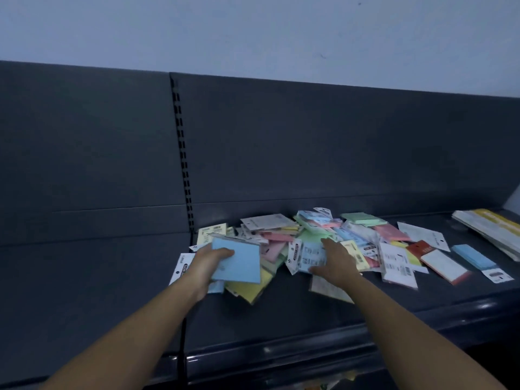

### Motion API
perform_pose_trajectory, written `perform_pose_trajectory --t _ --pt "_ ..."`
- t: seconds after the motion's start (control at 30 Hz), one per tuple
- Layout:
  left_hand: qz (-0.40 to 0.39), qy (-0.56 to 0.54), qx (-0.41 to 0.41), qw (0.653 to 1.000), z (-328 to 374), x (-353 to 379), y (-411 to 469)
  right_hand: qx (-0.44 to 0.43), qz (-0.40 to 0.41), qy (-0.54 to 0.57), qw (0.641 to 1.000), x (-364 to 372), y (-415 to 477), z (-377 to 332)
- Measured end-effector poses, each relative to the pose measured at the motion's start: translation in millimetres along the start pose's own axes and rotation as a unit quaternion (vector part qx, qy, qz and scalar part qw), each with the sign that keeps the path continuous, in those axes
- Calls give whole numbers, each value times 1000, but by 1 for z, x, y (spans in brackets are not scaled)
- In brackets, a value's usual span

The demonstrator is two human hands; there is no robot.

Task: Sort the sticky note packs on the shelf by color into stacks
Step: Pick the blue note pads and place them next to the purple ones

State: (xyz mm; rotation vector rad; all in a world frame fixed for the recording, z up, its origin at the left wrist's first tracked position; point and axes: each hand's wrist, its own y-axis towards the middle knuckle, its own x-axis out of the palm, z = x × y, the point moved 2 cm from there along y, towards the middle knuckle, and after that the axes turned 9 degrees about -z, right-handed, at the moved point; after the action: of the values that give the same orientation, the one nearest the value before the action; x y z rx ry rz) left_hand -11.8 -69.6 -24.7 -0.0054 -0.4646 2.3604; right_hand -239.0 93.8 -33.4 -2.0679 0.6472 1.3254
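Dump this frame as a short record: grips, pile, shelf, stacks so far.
left grip: holds a blue pack, thumb on top
right grip: on a pale blue pack in the pile; grasp unclear
pile: mixed pink, green, yellow, blue packs, unsorted
shelf: dark; lone blue pack lies at right
stacks: none clearly formed

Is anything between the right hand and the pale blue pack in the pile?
Nothing visible. The right hand touches the pale blue pack, which lies on top of the pile; the left hand holds another blue pack.
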Motion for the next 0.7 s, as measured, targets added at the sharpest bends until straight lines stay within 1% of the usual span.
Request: perform_pose_trajectory --t 0.1,0.17,0.23,0.3,0.37,0.4,0.43,0.47,0.5,0.53,0.57,0.6,0.63,0.7 --pt "35 -5 -12 999 -4 -19 -6 0 19 -125 992 3 7 -5" --pt "58 -14 -3 998 -6 -29 -10 31 24 -132 990 0 8 -12" --pt "80 -21 8 997 -9 -37 -16 46 29 -98 994 -5 7 -22" --pt "103 -32 9 994 -9 -46 -23 25 64 -106 992 -13 1 -38" --pt "126 -63 11 990 -6 -56 -31 -27 142 -168 975 -23 -9 -58" --pt "138 -82 15 987 -4 -62 -36 -64 176 -169 968 -28 -13 -70" --pt "147 -100 21 984 -1 -68 -41 -102 190 -140 966 -32 -18 -83" --pt "153 -114 27 981 1 -75 -47 -134 182 -87 970 -34 -24 -96" --pt "156 -122 32 980 3 -82 -53 -160 153 -4 975 -34 -30 -111" --pt "158 -125 37 979 4 -88 -59 -177 104 104 973 -30 -34 -127" --pt "161 -127 41 978 5 -95 -67 -184 47 227 955 -25 -41 -144" --pt "163 -129 44 977 7 -103 -74 -176 -14 341 923 -16 -47 -162" --pt "166 -130 48 976 8 -111 -82 -161 -72 427 887 -4 -54 -180" --pt "178 -123 55 975 11 -130 -99 -118 -180 505 836 22 -67 -215"
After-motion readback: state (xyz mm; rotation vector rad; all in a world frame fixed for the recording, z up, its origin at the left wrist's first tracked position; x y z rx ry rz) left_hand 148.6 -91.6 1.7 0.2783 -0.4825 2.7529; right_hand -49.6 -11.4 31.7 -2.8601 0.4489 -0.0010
